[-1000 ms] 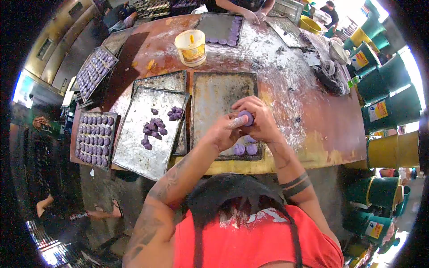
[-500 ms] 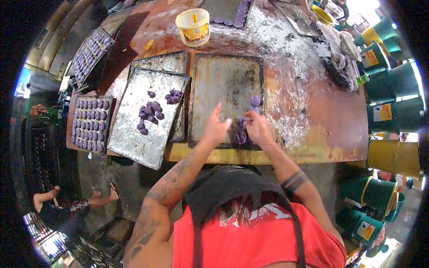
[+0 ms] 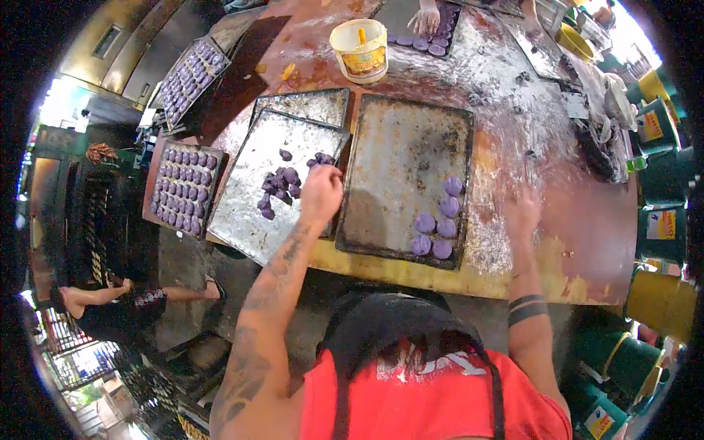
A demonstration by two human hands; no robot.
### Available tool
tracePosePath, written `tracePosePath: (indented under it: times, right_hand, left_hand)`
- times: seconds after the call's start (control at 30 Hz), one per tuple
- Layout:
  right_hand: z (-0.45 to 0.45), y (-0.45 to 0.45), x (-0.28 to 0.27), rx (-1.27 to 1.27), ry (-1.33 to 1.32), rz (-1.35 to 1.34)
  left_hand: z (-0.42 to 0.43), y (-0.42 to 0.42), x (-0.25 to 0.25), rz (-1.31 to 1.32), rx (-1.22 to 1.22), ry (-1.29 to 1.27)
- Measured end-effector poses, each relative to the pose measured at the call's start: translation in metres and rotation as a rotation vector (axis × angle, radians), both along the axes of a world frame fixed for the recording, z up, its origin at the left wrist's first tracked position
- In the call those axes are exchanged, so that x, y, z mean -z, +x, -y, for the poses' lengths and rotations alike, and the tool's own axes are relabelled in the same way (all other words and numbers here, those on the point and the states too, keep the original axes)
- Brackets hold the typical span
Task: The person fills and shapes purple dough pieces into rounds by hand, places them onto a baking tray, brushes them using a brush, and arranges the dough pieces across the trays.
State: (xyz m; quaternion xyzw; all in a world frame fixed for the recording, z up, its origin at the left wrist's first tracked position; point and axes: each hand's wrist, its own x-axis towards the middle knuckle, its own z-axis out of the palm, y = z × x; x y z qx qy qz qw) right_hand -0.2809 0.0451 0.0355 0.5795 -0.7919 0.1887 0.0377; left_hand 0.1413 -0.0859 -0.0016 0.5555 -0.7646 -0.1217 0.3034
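My left hand (image 3: 321, 194) is over the right edge of a shiny metal tray (image 3: 238, 213), its fingers curled at a small clump of purple dough (image 3: 320, 158). More purple dough lumps (image 3: 280, 183) lie heaped on the same tray. Flattened purple dough rounds (image 3: 447, 207) sit in the lower right corner of a dark, worn baking tray (image 3: 396, 132), between my two hands. Right of that tray, my right hand (image 3: 522, 213) is low over the floured tabletop; motion blur hides its fingers.
A white plastic tub (image 3: 361, 66) stands behind the trays. Filled trays of purple pieces (image 3: 182, 187) line the left side. Across the table, another person's hand (image 3: 425, 20) is over a tray of rounds. Green bins (image 3: 660, 202) stand along the right edge.
Both hands have left the dough rounds on the dark tray. My left hand went left to the dough clump, my right hand went right over the flour. The view has shifted.
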Motion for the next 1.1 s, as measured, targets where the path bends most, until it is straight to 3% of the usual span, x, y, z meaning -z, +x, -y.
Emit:
tracePosePath:
  times: [0.1, 0.17, 0.23, 0.27, 0.3, 0.33, 0.37, 0.5, 0.57, 0.67, 0.73, 0.87, 0.97, 1.07, 1.1]
  right_hand:
    - [-0.028, -0.07, 0.031, 0.086, 0.048, -0.353]
    - [-0.041, -0.103, 0.069, 0.224, 0.23, -0.044]
    - [-0.05, -0.113, 0.094, 0.226, -0.147, 0.361]
    - [-0.056, -0.119, 0.107, 0.221, -0.339, 0.561]
    - [-0.07, -0.138, 0.133, 0.219, -0.356, 0.593]
    - [-0.074, -0.127, 0.124, 0.285, -0.391, 0.723]
    - [-0.077, -0.113, 0.118, 0.337, -0.396, 0.817]
    - [-0.031, -0.003, 0.076, 0.256, -0.029, 0.677]
    - [0.002, 0.075, 0.025, 0.062, 0.073, 0.696]
    - [0.023, 0.164, -0.07, -0.329, -0.051, 1.025]
    - [0.03, 0.182, -0.095, -0.378, -0.001, 0.893]
    - [0.038, 0.183, -0.077, -0.505, -0.189, 0.428]
    - [0.027, 0.198, -0.092, -0.516, -0.29, 0.443]
    - [0.026, 0.176, -0.108, -0.465, -0.129, 0.676]
    - [0.029, 0.159, -0.091, -0.537, 0.137, 0.897]
  left_hand:
    - [0.019, 0.019, -0.01, 0.26, 0.02, -0.127]
    - [0.03, 0.028, 0.005, 0.261, 0.063, -0.116]
    - [0.036, 0.03, 0.0, 0.242, 0.059, -0.13]
    - [0.034, 0.03, -0.01, 0.076, -0.021, -0.053]
    - [0.029, 0.03, -0.022, -0.09, -0.097, 0.022]
    - [0.03, 0.031, -0.03, -0.257, -0.165, 0.095]
    - [0.038, 0.036, -0.02, -0.746, -0.234, 0.374]
    - [0.016, 0.009, -0.016, -1.831, -0.154, 0.819]
    - [-0.004, -0.025, -0.028, -1.696, -0.1, 0.878]
    - [-0.033, -0.067, -0.068, -1.41, -0.029, 0.925]
    - [-0.042, -0.076, -0.079, -1.359, 0.064, 0.946]
    - [-0.056, -0.088, -0.085, -1.433, 0.148, 1.01]
    - [-0.061, -0.089, -0.094, -1.363, 0.188, 0.953]
    - [-0.065, -0.086, -0.112, -1.281, 0.255, 0.916]
    - [-0.064, -0.088, -0.11, -1.31, 0.295, 0.903]
